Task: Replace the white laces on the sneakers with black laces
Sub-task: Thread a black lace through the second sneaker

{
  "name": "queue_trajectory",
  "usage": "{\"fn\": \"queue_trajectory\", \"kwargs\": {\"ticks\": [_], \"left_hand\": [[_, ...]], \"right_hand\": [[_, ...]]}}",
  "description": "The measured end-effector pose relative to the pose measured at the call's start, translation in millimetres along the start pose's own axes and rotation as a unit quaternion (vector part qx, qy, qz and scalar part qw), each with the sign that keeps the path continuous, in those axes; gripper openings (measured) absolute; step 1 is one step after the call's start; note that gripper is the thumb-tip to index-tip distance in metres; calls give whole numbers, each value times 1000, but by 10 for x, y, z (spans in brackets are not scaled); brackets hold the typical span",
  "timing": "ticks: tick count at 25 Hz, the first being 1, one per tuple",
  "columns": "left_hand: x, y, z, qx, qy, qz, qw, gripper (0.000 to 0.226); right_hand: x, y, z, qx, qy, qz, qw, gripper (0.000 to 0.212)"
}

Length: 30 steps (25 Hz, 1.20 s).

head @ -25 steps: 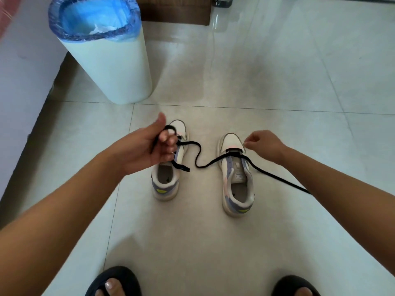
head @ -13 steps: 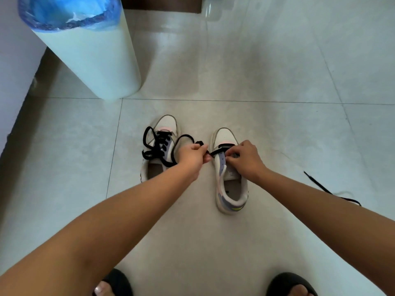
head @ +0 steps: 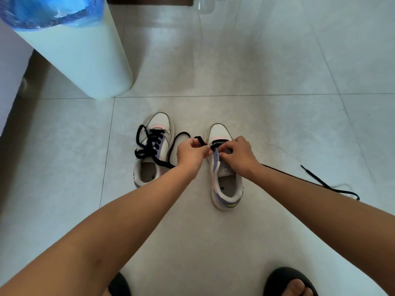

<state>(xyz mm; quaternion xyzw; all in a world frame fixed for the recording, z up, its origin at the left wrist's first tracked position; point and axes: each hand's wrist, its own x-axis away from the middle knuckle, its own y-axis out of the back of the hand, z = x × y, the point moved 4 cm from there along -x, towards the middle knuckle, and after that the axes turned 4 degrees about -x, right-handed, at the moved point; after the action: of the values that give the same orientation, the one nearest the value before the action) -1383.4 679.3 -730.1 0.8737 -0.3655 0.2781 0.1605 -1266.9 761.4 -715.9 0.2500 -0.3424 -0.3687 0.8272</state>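
Currently both hands' grips pinch the flat black lace (head: 200, 139) over the right white-and-lilac sneaker (head: 224, 184): left hand (head: 191, 153), right hand (head: 239, 155).

Soft, even daylight fills the scene, with a pale sheen on the tiled floor (head: 256, 60) toward the top (no harsh glare). Shadows are faint and diffuse. Wide-angle distortion bends the edges; the near forearms look slightly soft.

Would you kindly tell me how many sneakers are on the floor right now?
2. The left sneaker sits on the tile, laced in black. The right sneaker stands beside it, apart, partly covered by both hands working a black lace at its front. No others are in view.
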Motion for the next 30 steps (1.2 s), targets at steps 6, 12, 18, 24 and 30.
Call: {"fn": "queue_trajectory", "kwargs": {"ticks": [6,12,18,24,30], "left_hand": [[-58,-16,-51,-124,-77,6,989,20],[33,-79,-22,-183,-98,13,978,7],[522,-195,275,-423,-132,55,895,52],[700,-278,417,-471,-68,3,880,36],[563,-307,374,-465,-35,11,885,31]], "right_hand": [[-28,-27,-10,-6,-1,-6,1000,15],[-75,-26,18,27,3,4,1000,17],[-105,-101,120,207,15,66,976,19],[250,281,271,411,96,126,898,35],[1707,533,-1154,594,264,215,729,24]]}}
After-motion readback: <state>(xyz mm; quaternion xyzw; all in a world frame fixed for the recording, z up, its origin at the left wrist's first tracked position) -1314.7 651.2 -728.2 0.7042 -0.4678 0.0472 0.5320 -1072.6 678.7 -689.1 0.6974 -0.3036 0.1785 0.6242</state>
